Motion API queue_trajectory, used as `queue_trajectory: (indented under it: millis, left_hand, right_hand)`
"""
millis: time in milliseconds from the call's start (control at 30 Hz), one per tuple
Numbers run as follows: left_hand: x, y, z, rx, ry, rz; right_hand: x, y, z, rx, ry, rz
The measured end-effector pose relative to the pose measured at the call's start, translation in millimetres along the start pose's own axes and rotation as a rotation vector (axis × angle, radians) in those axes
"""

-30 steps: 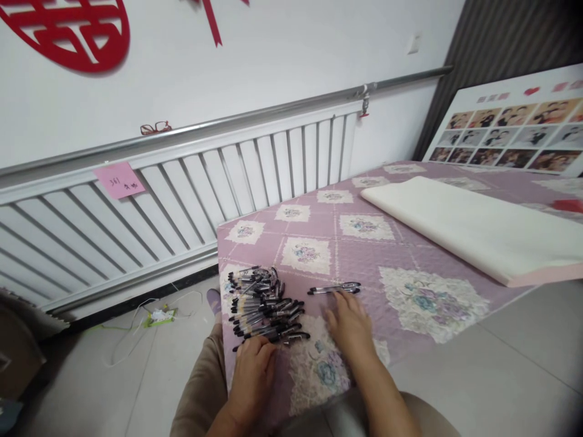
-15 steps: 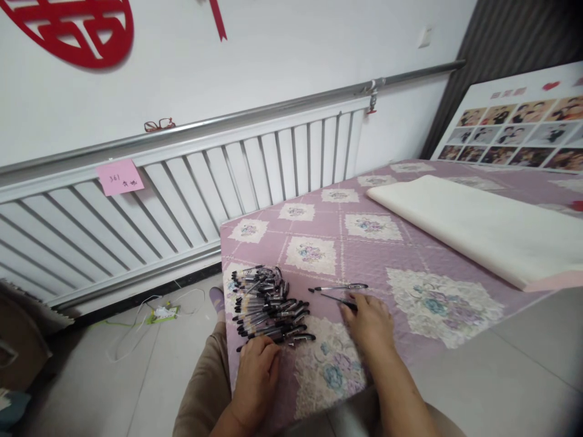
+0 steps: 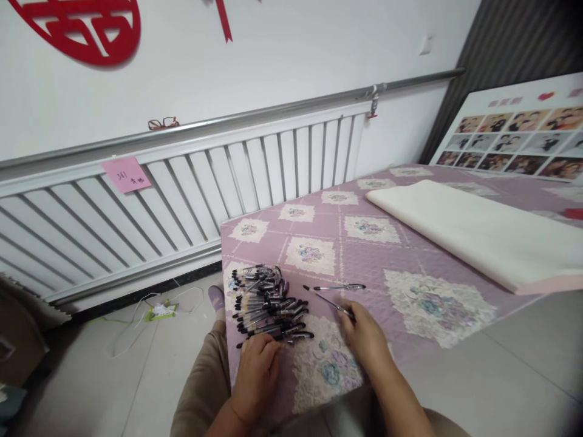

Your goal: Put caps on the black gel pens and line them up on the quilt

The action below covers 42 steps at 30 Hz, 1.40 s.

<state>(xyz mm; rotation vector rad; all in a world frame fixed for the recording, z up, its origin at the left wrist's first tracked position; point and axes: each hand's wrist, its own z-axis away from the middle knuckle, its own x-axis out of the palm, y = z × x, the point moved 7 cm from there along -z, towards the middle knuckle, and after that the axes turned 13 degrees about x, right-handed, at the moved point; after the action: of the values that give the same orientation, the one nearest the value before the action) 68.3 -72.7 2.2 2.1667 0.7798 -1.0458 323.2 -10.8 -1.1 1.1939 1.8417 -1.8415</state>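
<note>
A pile of black-and-clear pens [image 3: 266, 301] lies near the corner of a bed covered with a purple floral quilt [image 3: 364, 255]. My left hand [image 3: 255, 373] rests at the near edge of the pile with its fingers curled over a pen there. My right hand [image 3: 367, 340] pinches one pen [image 3: 331, 302] by its end, the tip pointing up-left. A second single pen [image 3: 337, 287] lies flat on the quilt just beyond it.
A white folded sheet or pad [image 3: 478, 233] lies across the bed at right. A photo board [image 3: 523, 136] leans at the far right. A white radiator [image 3: 182, 200] runs along the wall, with a pink note [image 3: 126, 173]. Cables [image 3: 155, 311] lie on the tiled floor.
My right hand took one of the two separate pens and drew it back toward me, angled. My left hand stayed at the pile. The view shifted slightly.
</note>
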Motion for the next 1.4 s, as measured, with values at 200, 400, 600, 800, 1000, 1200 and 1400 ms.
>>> queue_trajectory:
  millis: [200,400,600,800,1000,1200,1400]
  left_hand:
    - [-7.7,20.9,1.2,0.182,0.077,-0.136]
    - [-15.4,30.6,0.7,0.238,0.198,-0.199]
    - [-4.0,25.1,-3.5,0.199,0.061,-0.129]
    - [4.5,18.8,-1.6,0.177,-0.008,-0.153]
    - [6.6,17.9,-2.4,0.169,-0.075,-0.159]
    - [12.9,17.6,-4.2,0.148,-0.173,-0.209]
    - [20.3,12.9,-2.2,0.077,-0.262,-0.181]
  right_hand:
    - [14.2,-19.2,33.9,-0.026,-0.250,-0.340]
    - [40.2,-48.7,73.7,-0.143,-0.444,-0.310]
    - [47.7,-62.2,86.4,-0.185,-0.508,-0.270]
    - [43.8,-60.9,84.3,-0.187,-0.543,-0.288]
    - [41.0,-66.9,85.3,-0.239,-0.566,-0.180]
    - [42.5,-68.2,84.1,-0.229,-0.592,-0.190]
    - [42.2,-66.3,82.0,-0.190,-0.604,-0.226]
